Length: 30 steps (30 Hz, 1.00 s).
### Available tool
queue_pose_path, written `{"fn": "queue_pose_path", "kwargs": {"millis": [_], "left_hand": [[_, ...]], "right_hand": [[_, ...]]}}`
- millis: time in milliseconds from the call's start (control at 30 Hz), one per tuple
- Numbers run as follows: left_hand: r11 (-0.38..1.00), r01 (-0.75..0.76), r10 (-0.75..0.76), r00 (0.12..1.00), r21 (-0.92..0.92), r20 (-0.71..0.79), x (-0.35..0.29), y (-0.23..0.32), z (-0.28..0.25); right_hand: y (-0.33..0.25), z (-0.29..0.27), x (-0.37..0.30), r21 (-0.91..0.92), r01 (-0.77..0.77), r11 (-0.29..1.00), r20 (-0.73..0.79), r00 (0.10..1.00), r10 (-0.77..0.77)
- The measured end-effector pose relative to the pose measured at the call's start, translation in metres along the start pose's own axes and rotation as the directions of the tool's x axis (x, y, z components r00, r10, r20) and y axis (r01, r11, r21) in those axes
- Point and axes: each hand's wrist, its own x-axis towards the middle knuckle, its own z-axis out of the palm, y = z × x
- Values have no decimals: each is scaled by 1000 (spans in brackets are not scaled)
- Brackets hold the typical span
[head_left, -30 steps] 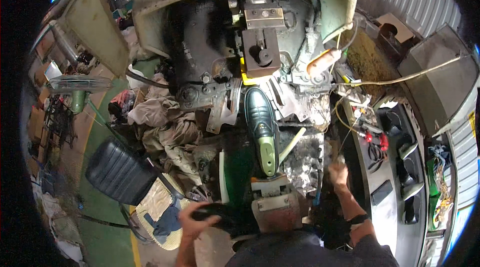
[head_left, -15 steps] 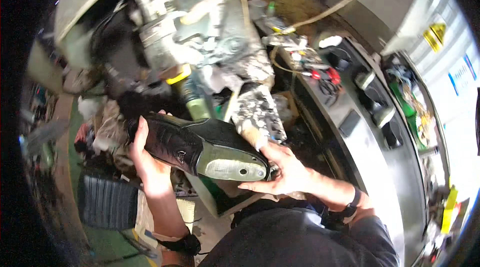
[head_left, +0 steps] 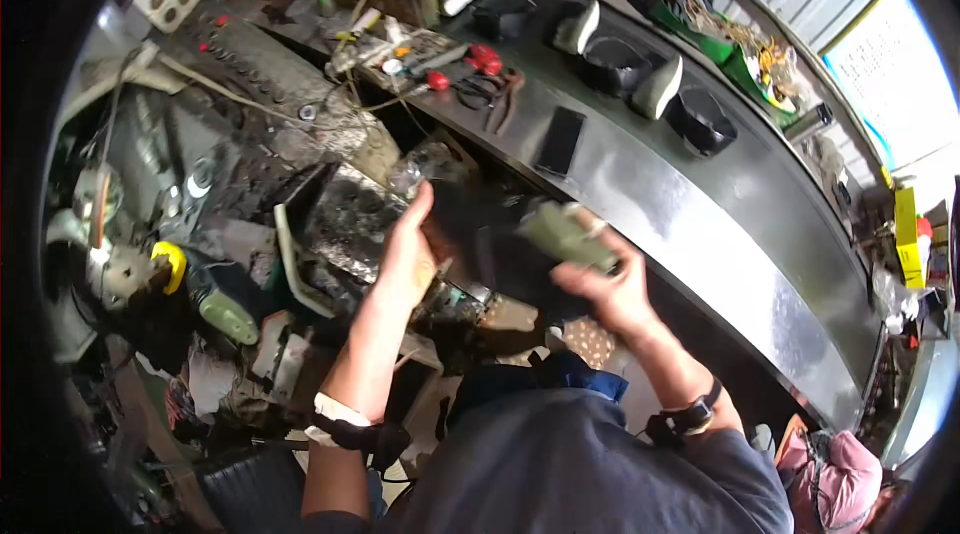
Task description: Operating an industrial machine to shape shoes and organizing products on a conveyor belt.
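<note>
**Right hand grips the green last of a dark shoe**

The right hand has its thumb and fingers closed on the last's heel end, at four o'clock of the shoe. The shoe itself hangs between the hands, blurred. The left hand is at the shoe's toe end, nine o'clock, thumb up — whether its fingers close there I cannot tell (the blur hides them).

Outward from the shoe, the metal counter sweeps from twelve round to four o'clock. On it, a flat black slab lies at one o'clock, red-handled tools near twelve, and black cupped pieces beyond the slab. Between eight and nine o'clock, a second shoe sits beside a yellow fitting.
</note>
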Motion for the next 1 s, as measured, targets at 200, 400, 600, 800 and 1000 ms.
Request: {"fn": "queue_pose_path", "kwargs": {"millis": [200, 400, 600, 800, 1000], "left_hand": [[873, -217, 269, 961, 437, -58, 30, -95, -3], [880, -147, 275, 933, 452, -232, 13, -124, -63], [845, -81, 239, 941, 529, -238, 35, -144, -11], [812, -115, 267, 945, 572, -190, 42, -125, 20], [774, -194, 174, 980, 603, 92, 111, -123, 65]], "right_hand": [[55, -315, -14, 520, 216, 826, -535, 837, 118], [122, -512, 15, 438, 530, 726, -865, 470, 179], [177, -549, 151, 564, 327, 758, -748, 591, 302], [80, -424, 266, 566, 168, 807, -744, 526, 412], [54, -408, 217, 499, 488, 716, -760, 643, 91]]}}
